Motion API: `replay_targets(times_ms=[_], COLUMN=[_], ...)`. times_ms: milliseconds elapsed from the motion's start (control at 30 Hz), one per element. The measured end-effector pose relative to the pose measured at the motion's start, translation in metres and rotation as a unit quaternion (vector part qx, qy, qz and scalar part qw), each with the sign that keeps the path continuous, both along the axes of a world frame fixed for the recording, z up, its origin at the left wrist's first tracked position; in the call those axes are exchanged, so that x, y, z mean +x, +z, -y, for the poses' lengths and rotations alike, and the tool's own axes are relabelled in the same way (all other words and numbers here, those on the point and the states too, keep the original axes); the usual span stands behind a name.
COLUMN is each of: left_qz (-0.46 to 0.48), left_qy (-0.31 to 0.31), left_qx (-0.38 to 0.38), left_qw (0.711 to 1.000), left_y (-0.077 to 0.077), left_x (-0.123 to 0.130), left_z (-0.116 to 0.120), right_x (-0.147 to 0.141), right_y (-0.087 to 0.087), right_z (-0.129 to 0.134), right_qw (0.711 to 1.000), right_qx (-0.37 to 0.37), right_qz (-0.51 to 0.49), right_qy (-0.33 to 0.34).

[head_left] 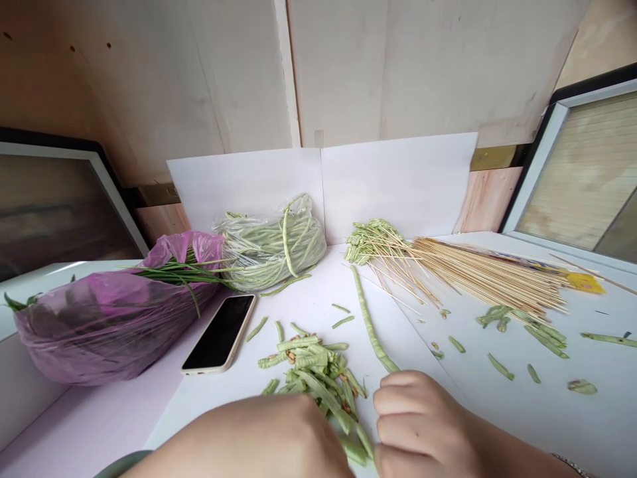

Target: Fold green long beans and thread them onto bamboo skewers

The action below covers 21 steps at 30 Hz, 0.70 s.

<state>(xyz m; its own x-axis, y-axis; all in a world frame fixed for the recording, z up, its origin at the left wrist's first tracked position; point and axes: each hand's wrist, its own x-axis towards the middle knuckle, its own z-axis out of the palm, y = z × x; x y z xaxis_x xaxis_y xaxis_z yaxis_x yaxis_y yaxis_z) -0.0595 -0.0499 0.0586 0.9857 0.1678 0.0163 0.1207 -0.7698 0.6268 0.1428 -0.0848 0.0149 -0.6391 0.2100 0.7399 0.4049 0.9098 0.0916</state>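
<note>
My right hand [423, 425] is closed in a fist at the bottom centre. A long green bean [367, 318] comes out of the top of this fist and stretches away over the white surface. My left hand [303, 431] shows only its back and wrist, low in the picture, and its fingers are hidden. Just beyond it lies a heap of broken long bean pieces [318, 372], with some loose brown seeds among them. A few pieces lie between the two hands.
A purple bag of greens [114, 325] stands left, beside a phone [219, 335]. Behind is a clear bag of long beans [269, 245]. Bean pieces on skewers [373, 242] lie at the back, next to many bare skewers [488, 272]. Scraps [500, 366] are scattered at right.
</note>
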Motion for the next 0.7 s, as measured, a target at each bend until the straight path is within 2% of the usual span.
replay_targets(times_ms=[67, 133, 233, 333, 433, 567, 700], left_qz=[-0.002, -0.019, -0.076, -0.092, -0.068, -0.001, 0.087], left_qy=[0.105, 0.191, 0.252, 0.268, 0.276, 0.263, 0.243], left_qx=[0.054, 0.126, 0.208, 0.237, 0.240, 0.194, 0.166], left_qw=[0.993, 0.973, 0.942, 0.929, 0.928, 0.945, 0.952], left_y=[0.010, 0.014, 0.011, 0.004, 0.002, 0.004, 0.004], left_x=[0.002, 0.003, 0.001, -0.001, -0.003, -0.002, 0.003], left_z=[-0.001, -0.006, -0.017, -0.026, -0.027, -0.021, -0.009], right_x=[0.002, 0.003, 0.005, 0.005, 0.004, 0.003, 0.001], right_y=[0.003, 0.003, 0.002, 0.005, 0.009, 0.010, 0.005], right_z=[-0.001, -0.003, -0.007, -0.010, -0.010, -0.007, -0.004], right_qw=[1.000, 0.999, 0.995, 0.991, 0.985, 0.974, 0.964], right_qx=[-0.009, -0.039, -0.078, -0.104, -0.146, -0.201, -0.256], right_qz=[-0.008, -0.021, -0.048, -0.072, -0.085, -0.098, -0.076], right_qy=[-0.001, -0.016, -0.047, -0.053, -0.028, 0.025, -0.006])
